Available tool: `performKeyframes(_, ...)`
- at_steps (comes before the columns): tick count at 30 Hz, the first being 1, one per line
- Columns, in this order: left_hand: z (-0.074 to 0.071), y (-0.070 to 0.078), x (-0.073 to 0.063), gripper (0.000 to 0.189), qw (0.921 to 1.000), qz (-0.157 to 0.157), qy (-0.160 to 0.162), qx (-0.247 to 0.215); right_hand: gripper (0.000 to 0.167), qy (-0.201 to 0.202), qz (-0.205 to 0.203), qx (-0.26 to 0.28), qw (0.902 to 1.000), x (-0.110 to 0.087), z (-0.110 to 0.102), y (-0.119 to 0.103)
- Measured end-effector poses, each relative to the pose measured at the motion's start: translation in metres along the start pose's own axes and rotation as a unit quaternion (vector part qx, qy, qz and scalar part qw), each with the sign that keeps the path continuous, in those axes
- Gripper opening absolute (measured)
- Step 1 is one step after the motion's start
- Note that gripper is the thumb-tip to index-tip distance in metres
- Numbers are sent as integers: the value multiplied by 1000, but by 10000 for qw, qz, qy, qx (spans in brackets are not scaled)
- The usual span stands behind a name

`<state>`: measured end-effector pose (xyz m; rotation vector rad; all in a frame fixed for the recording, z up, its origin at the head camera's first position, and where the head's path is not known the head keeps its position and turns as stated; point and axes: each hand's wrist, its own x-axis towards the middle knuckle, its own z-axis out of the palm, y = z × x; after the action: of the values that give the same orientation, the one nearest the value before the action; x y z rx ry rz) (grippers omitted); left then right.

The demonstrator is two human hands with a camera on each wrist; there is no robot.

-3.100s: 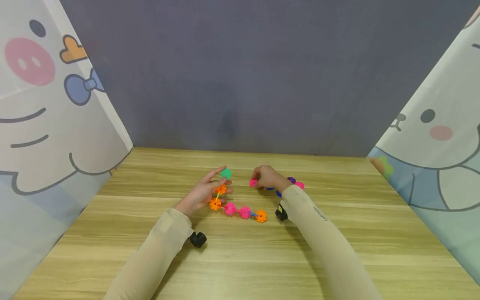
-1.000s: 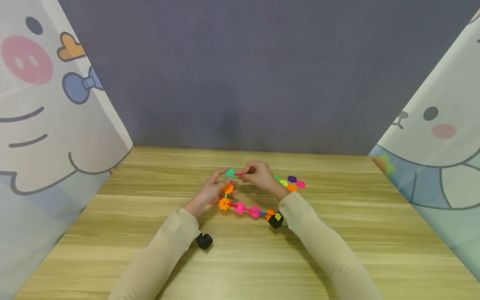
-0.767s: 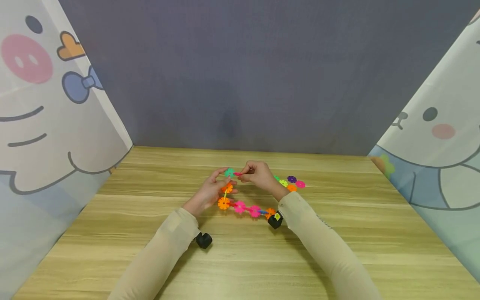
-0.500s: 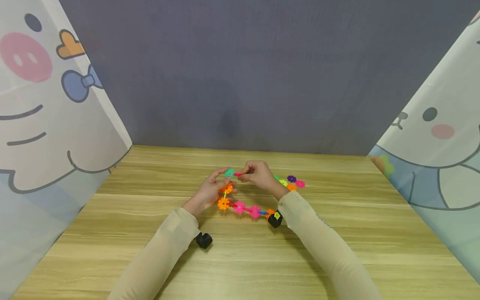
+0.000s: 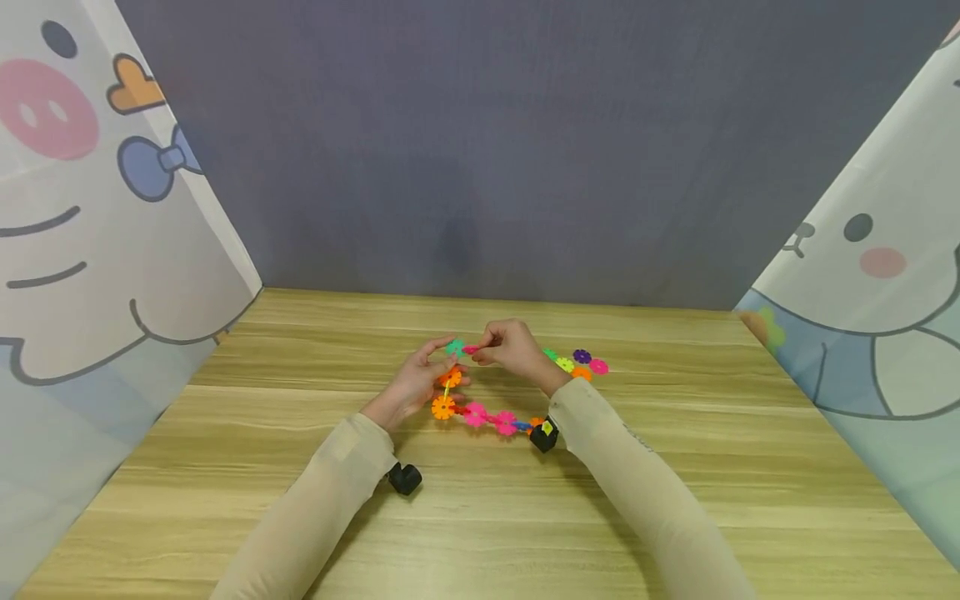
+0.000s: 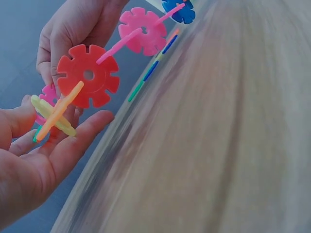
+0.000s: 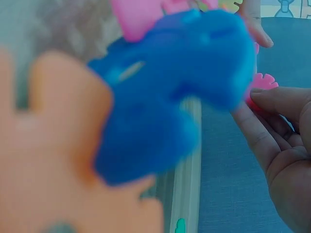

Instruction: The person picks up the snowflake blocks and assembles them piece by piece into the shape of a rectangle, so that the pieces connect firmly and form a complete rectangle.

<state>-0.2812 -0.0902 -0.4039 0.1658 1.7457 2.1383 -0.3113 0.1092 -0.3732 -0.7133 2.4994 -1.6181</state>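
A chain of interlocking notched plastic discs hangs from my left hand (image 5: pixel 412 382), whose thumb and fingers hold the green disc (image 5: pixel 454 348) at its far end. My right hand (image 5: pixel 516 348) pinches a pink disc (image 5: pixel 470 350) edge-on against the green one's right side. Below the left fingers the chain passes an orange disc (image 5: pixel 443 407), then pink discs (image 5: pixel 476 414), a blue disc (image 5: pixel 521 426) and an orange end disc, partly hidden by the right wrist camera. In the right wrist view, that blue disc (image 7: pixel 150 141) and orange disc (image 7: pixel 53 141) loom blurred, close to the lens.
Loose discs lie right of the right hand on the wooden table (image 5: pixel 480 517): green, yellow (image 5: pixel 564 364), orange (image 5: pixel 581 374), purple (image 5: pixel 582 356) and pink (image 5: pixel 598 366). A grey panel (image 5: pixel 480 150) stands behind; cartoon-printed sheets flank both sides.
Earlier my right hand picked up the pink disc farther right, then carried it left to the green disc. In the last second, the hands and chain have shifted only slightly left in view.
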Motion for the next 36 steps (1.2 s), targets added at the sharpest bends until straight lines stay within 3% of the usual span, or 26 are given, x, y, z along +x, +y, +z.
performKeyframes(6, 1, 0, 3, 48, 10000, 2, 0, -78, 12, 40, 115, 37, 9999, -1, 0, -2)
performKeyframes(18, 0, 9, 1, 49, 9999, 76, 71, -15, 10, 237, -100, 46, 9997, -2, 5, -6)
performKeyframes(27, -5, 4, -1, 45, 9999, 17, -128, 51, 5, -194, 309, -92, 9993, -1, -5, -4)
performKeyframes(32, -9, 2, -1, 51, 9997, -14, -261, 8, 25, -327, 404, -383, 9979, -7, -23, -1)
performKeyframes(36, -13, 2, -2, 54, 9998, -36, -182, -88, 31, -333, 524, -510, 9968, -11, -35, 5)
